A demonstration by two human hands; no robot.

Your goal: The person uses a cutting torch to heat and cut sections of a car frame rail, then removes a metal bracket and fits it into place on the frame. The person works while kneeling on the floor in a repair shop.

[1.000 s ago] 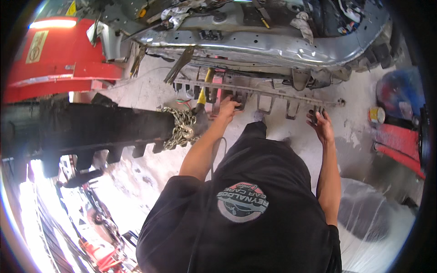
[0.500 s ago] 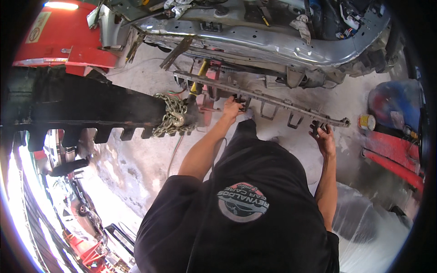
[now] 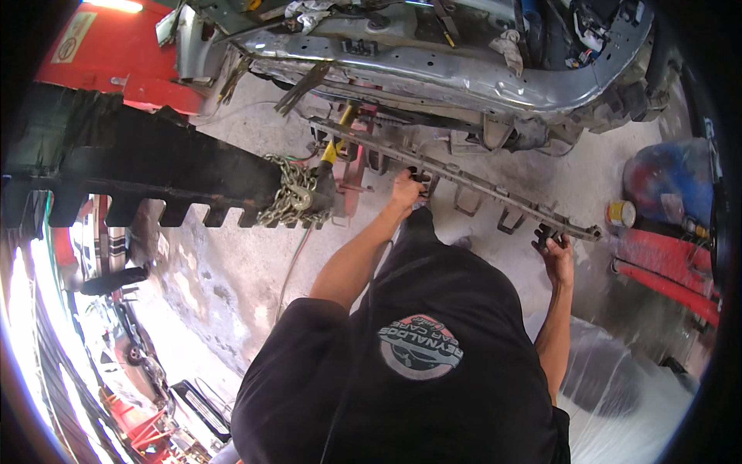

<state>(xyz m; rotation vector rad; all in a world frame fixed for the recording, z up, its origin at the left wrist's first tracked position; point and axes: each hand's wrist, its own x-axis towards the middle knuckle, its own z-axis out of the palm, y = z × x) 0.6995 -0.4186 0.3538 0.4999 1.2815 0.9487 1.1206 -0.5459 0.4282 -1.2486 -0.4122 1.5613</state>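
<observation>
I hold a long, narrow, dark strip (image 3: pixel 464 178) with several open loops and tabs hanging along its near side. It looks like a plastic car trim or bracket piece, slanting from far left down to near right. My left hand (image 3: pixel 406 190) is closed on a tab near its middle. Around a dark tab close to the strip's right end curl the fingers of my right hand (image 3: pixel 558 254). Beyond the strip stands a stripped grey car body (image 3: pixel 464 73), apart from it in this view. The fingertips of both hands are partly hidden.
A black toothed beam (image 3: pixel 147 155) with a chain (image 3: pixel 292 195) wrapped on its end juts in from the left, beside a yellow bar (image 3: pixel 338 139). At right are a blue drum (image 3: pixel 668 182), a small can (image 3: pixel 621 213) and red metalwork (image 3: pixel 665 267). Plastic sheeting (image 3: pixel 618 387) lies nearer.
The strip and both hands have shifted slightly right and nearer in the picture, the right end dipping lower. My grip looks the same. The view has also turned slightly.
</observation>
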